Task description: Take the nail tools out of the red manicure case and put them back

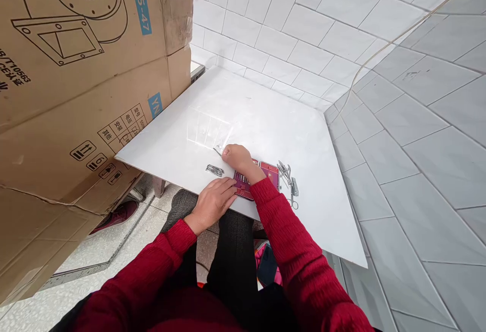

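Red ribbed-knit sleeves (125,276) fill the lower left and lower right of the frame, reaching past dark grey trouser legs (235,236) at bottom centre toward a glossy white bench (311,139). Near the centre, the right hand (239,159) is curled into a fist, clamped on a thin silver metal tool (217,151) that juts out to its left; what kind of tool is hard to say, since the fingers cover most of it. Just below and to the left, the left hand (214,200) lies palm down, fingers extended side by side and gripping nothing, its tips at the edge of a flat purple-red case (244,193). That case lies unfolded at the centre of the frame, small silver implements in its left half, and the right wrist partly covers it.

Left of the case sits a small dark-and-silver patterned strip (215,170); to its right, a loose cluster of shiny steel tools (286,172) — silver scissor-like finger rings (294,203) show at its lower end. A large brown cardboard box (152,69) takes up the upper left — white wall tiles (281,43) the upper right.
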The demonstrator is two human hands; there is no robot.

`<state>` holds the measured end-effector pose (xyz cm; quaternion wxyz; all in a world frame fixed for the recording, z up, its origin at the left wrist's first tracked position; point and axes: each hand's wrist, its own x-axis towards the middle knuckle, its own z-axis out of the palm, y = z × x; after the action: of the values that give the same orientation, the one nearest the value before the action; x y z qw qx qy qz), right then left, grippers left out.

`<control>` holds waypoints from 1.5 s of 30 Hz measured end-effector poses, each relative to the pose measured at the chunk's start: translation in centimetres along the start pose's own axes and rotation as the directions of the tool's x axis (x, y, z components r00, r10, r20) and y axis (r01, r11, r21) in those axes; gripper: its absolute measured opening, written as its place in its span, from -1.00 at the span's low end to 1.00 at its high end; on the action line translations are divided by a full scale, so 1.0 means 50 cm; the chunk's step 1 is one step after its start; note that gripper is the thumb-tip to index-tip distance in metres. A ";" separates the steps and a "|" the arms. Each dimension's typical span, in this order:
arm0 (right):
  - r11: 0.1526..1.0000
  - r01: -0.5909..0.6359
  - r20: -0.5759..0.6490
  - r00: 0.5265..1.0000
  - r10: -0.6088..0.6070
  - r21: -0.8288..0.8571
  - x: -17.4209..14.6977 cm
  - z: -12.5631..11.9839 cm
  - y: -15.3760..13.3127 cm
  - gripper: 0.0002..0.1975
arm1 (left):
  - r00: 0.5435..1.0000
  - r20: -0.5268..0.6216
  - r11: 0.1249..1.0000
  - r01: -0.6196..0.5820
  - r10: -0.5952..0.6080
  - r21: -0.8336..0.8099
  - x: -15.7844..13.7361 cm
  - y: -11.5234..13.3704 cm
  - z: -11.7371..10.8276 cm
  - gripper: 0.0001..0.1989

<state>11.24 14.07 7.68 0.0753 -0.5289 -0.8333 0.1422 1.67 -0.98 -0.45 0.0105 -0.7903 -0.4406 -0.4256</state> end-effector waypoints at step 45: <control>0.641 0.036 -0.263 0.929 0.262 0.767 -0.115 0.018 0.223 -0.62 | 0.997 0.057 0.995 -0.048 0.043 0.087 0.012 -0.006 -0.009 -0.85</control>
<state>23.06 13.20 3.46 0.4275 -0.5166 -0.6335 0.3860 1.30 -0.55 0.15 0.0430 -0.8103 -0.4411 -0.3834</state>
